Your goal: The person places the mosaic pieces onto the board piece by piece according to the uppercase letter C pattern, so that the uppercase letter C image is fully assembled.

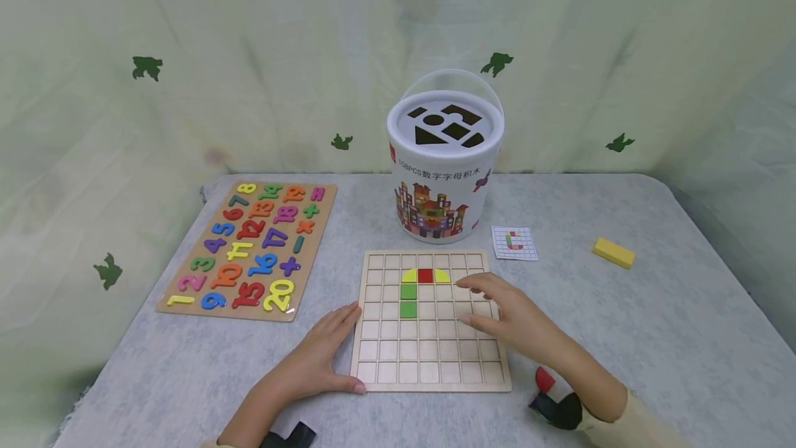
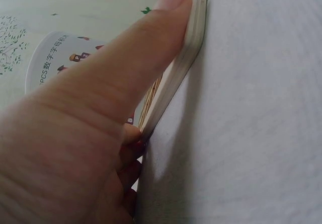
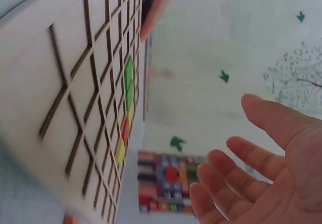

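left hand (image 1: 314,359) touches gridded board (image 1: 429,351); right hand (image 1: 515,315) hovers

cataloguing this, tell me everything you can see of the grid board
The grid board is a flat, squarish panel of pale, wood-like material: a plain rim around square cells. It lies flat on the table. Towards its far edge, a red square sits between two yellow rounded pieces, with two green squares in front of the left one. The left hand touches its left edge; the right hand hovers over its right side.
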